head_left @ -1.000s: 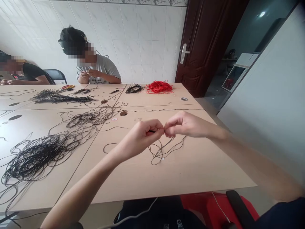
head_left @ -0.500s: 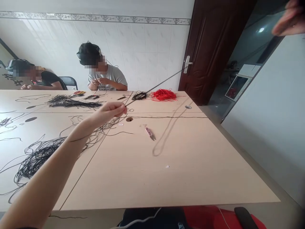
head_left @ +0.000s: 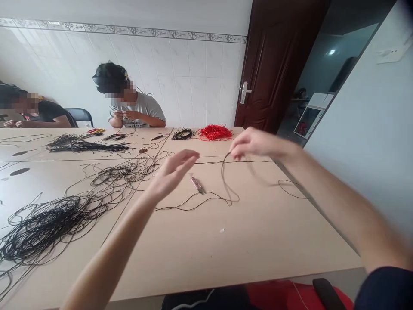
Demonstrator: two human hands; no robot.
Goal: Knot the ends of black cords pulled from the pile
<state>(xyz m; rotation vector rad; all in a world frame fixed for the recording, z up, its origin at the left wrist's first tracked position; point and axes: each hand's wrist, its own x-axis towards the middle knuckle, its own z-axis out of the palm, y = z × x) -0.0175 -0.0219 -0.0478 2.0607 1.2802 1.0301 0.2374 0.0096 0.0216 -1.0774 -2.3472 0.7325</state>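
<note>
Between the thumb and fingers of my right hand (head_left: 247, 144) is a thin black cord (head_left: 223, 172). From there the cord drops in a loop to the tabletop and runs left, while another stretch trails off to the right. My left hand (head_left: 177, 170) hovers above the table with fingers extended and nothing visible in them. Below and between the hands lies a pair of small pink thread snips (head_left: 196, 184). A loose tangle of black cord (head_left: 48, 224) spreads over the table on the left, near my left forearm.
Across the table (head_left: 251, 249) sits a co-worker (head_left: 135, 105) in a grey shirt; a second person (head_left: 45, 112) is at far left. Along the far side are a red cord bundle (head_left: 214, 132), a black cord coil (head_left: 183, 134) and a black cord bunch (head_left: 87, 144). A brown door (head_left: 274, 64) stands behind.
My right hand has come down from the upper right to above the table. My left hand has let go of the cord, which was stretched tight and now hangs slack from the right hand.
</note>
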